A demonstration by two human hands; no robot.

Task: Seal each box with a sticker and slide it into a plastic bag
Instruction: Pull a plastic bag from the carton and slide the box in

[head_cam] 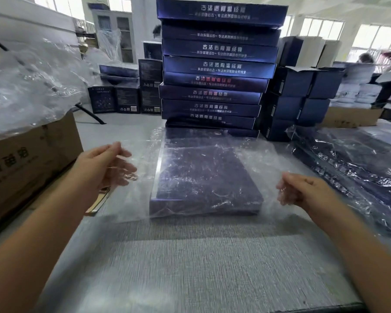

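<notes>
Although hard to judge if fully inside, has dark box point(203, 177) under clear plastic bag point(253, 159), flat on grey surface point(190, 267) just before tall stack point(217, 64). Pinches film's left edge in left hand point(104, 163), grip half-curled, thumb over fingers point(122, 170); catches right edge in right hand point(303, 193), fingers curled, film over tips. Risks tearing or bunching thin film through uneven pull; risks skewing box, or shoving it into stack behind

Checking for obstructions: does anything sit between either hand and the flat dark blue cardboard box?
Only the clear plastic bag covering the dark blue box; left hand and right hand hold its film at either side.
</notes>
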